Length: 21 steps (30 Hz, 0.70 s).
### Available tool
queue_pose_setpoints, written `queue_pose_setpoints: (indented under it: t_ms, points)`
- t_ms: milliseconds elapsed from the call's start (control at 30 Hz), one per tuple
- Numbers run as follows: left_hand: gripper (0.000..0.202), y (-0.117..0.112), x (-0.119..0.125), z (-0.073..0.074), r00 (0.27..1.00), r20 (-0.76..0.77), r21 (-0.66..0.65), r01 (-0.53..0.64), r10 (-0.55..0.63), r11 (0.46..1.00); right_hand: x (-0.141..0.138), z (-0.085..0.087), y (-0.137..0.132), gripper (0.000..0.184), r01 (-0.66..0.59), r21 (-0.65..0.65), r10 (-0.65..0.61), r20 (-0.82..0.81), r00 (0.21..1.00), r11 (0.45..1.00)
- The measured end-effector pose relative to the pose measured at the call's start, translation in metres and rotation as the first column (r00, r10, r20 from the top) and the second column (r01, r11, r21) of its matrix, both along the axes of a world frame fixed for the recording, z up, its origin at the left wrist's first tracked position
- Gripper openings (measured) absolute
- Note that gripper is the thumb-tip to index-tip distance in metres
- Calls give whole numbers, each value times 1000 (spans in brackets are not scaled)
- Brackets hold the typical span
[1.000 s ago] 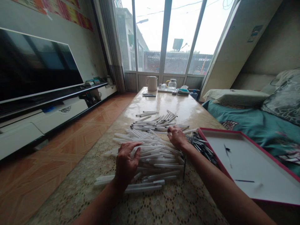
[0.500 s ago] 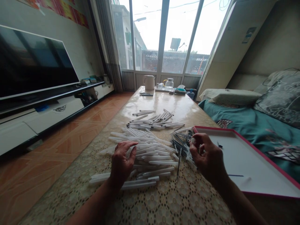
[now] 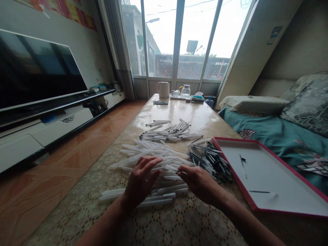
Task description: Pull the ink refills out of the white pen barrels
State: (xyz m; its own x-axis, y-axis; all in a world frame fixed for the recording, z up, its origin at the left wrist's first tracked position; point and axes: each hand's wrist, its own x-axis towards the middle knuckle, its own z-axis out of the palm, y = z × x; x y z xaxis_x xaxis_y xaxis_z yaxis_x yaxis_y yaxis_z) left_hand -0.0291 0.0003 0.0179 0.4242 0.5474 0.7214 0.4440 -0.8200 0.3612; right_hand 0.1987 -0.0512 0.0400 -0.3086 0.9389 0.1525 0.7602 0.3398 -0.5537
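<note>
A heap of loose white plastic pen barrels (image 3: 143, 150) lies across the near part of the table, and my left hand (image 3: 140, 179) rests on it with the fingers spread. My right hand (image 3: 197, 182) lies on the heap's right side, its fingertips touching the barrels and reaching toward my left hand. To the right of that hand is a pile of thin dark-tipped pen refills (image 3: 207, 160). A looser group of assembled pens (image 3: 164, 133) lies farther along the table.
A shallow white tray with a red rim (image 3: 266, 177) sits at the table's right edge, holding a few dark refills. A white kettle (image 3: 163, 90) and glass jug (image 3: 186, 91) stand at the far end. A teal-covered bed (image 3: 256, 130) lies right; a television (image 3: 36, 71) stands left.
My right hand has moved left, away from the dark refills near the tray, and now lies on the white barrels. My left hand has shifted only slightly on the heap.
</note>
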Motion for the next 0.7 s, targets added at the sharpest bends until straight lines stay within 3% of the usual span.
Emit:
queue_pose_setpoints:
  t_ms: [133, 233, 333, 467, 533, 700]
  points:
    - [31, -4, 5, -4, 979, -128, -16, 156, -156, 988, -12, 1, 1, 32, -123, -160, 108, -98, 989, 979]
    - [11, -6, 7, -5, 966, -142, -64, 208, -215, 976, -8, -1, 3, 37, -246, -332, 167, -248, 954, 910]
    - [6, -8, 8, -6, 963, -136, -115, 218, -233, 969, 1, -3, 3, 40, -319, -394, 204, -306, 930, 862]
    - [20, -11, 7, -5, 948, -209, -171, 204, -238, 964, 7, -4, -1, 40, -355, -358, 254, -301, 919, 863]
    - [24, -12, 6, -4, 940, -242, -219, 189, -241, 957, 7, -6, -4, 40, -335, -297, 266, -250, 931, 894]
    - [31, -14, 8, 5, 953, -183, -392, 156, -243, 907, 6, -10, -6, 35, -192, 14, 191, 81, 978, 981]
